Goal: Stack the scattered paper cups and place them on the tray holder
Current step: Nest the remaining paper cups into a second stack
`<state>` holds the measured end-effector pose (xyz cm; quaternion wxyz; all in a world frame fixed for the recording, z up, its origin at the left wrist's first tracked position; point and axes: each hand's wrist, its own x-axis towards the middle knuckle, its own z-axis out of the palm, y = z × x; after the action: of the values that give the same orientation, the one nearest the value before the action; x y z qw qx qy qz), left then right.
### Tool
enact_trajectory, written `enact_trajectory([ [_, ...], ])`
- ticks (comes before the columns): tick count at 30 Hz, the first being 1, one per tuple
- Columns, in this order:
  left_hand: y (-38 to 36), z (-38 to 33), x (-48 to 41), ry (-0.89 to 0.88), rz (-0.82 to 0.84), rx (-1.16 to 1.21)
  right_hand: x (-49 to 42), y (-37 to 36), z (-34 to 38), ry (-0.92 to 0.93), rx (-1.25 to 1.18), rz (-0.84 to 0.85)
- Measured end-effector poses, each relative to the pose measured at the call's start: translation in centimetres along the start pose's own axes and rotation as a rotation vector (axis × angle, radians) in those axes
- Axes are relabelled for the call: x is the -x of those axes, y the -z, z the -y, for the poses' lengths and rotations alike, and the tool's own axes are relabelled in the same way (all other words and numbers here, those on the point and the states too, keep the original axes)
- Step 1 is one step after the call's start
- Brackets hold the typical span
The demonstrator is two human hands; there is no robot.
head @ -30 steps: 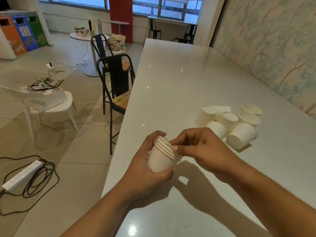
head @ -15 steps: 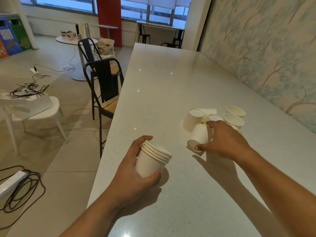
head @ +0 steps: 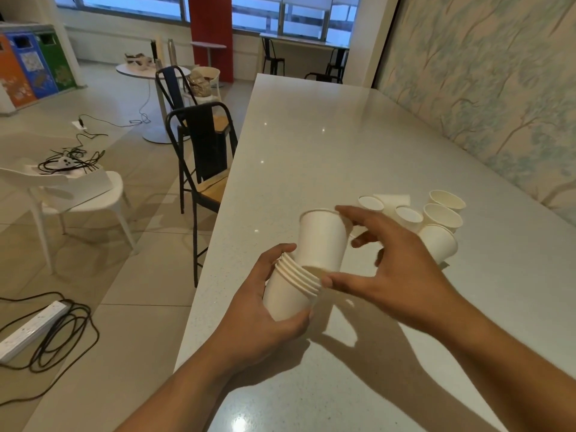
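Long pale speckled stone desk (head: 327,145) runs away from the viewer beside a tree-patterned wall.

Both forearms reach in from the near edge, over the desk's near left part.

Left hand (head: 265,310): palm turned inward, thumb on the near side, fingers curled round the far side, clamped on the nested stack of white paper cups (head: 290,291). Stack is tilted, rims up and to the right, held just above the desk.

Right hand (head: 386,269): fingers spread loosely round a single white paper cup (head: 322,238), index finger by its upper end, thumb stretched low near the stack's rims. This cup sits bottom up, its lower open end at the mouth of the stack, touching it.

Loose white paper cups (head: 436,216) are clustered on the desk beyond the right hand, toward the wall, some upright, some on their sides.
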<state>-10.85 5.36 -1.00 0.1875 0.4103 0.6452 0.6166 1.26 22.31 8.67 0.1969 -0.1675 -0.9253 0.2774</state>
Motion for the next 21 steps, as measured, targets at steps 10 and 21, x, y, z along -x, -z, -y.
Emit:
enact_trajectory([
  [10,0.0,0.3,-0.1,-0.008,-0.049,0.021,4.0,-4.7,1.0,0.084,-0.038,0.276],
  [21,-0.1,0.8,-0.1,-0.053,-0.058,-0.086,0.2,3.1,-11.2,-0.429,0.034,-0.436],
])
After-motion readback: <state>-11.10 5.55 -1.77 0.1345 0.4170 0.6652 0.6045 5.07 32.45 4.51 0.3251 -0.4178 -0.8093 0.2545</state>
